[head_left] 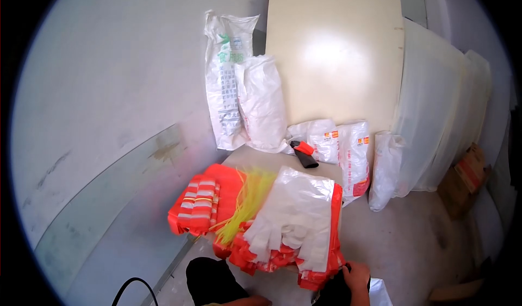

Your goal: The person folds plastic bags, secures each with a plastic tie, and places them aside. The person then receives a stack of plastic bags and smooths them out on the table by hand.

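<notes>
My left hand [254, 301] is low at the bottom edge, beside my dark-clothed leg; its fingers are mostly cut off or hidden. Farther right, my right hand [356, 276] is curled by my other knee, close to the lower right corner of the bag pile; whatever it grips, if anything, is hidden. In front of me lies a pile of white and red plastic bags [296, 203]. Yellow-green plastic strips [247, 197] lie along its left side. Beyond them sits a bundle of orange-red cloth with silver bands [198, 200], tied with a yellow band.
Tall white woven sacks [263, 105] lean against the wall at the back. Smaller printed white bags [353, 154] stand behind the table [253, 158]. A black and red item [305, 154] lies near the table's far edge. A cardboard box [465, 181] sits on the floor at right.
</notes>
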Action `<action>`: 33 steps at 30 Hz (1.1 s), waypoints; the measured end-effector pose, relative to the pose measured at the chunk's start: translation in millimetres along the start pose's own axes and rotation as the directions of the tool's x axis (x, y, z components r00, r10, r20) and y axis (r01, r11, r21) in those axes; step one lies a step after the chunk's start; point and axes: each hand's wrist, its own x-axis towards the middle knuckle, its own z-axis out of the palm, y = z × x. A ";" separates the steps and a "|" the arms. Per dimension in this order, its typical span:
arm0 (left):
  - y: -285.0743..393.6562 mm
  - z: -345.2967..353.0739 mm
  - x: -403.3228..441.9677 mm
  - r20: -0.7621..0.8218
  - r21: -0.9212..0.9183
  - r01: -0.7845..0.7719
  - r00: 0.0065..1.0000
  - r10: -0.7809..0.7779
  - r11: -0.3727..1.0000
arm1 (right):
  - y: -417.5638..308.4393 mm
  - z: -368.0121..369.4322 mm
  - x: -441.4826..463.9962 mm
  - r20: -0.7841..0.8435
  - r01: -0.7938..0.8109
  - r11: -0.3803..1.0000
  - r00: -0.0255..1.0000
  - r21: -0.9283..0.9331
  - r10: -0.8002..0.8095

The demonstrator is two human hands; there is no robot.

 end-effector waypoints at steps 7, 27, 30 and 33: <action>-6.8 3.1 7.3 0.019 -0.009 0.018 1.000 -0.018 1.000 | -7.1 -8.5 0.8 0.089 -0.029 0.995 0.995 -0.092 0.037; -1.8 17.9 4.7 0.006 0.062 0.007 1.000 -0.007 0.998 | -0.6 -2.8 -7.5 0.159 0.013 0.931 0.986 -0.364 0.048; 7.4 18.3 0.8 -0.031 0.078 0.051 0.998 -0.049 0.996 | 5.6 -5.3 -15.6 0.141 0.010 0.935 0.989 -0.354 0.043; -21.8 28.1 45.7 0.026 0.065 -0.002 1.000 0.000 0.998 | 3.1 -19.5 -21.7 0.135 0.003 0.940 0.990 -0.340 0.046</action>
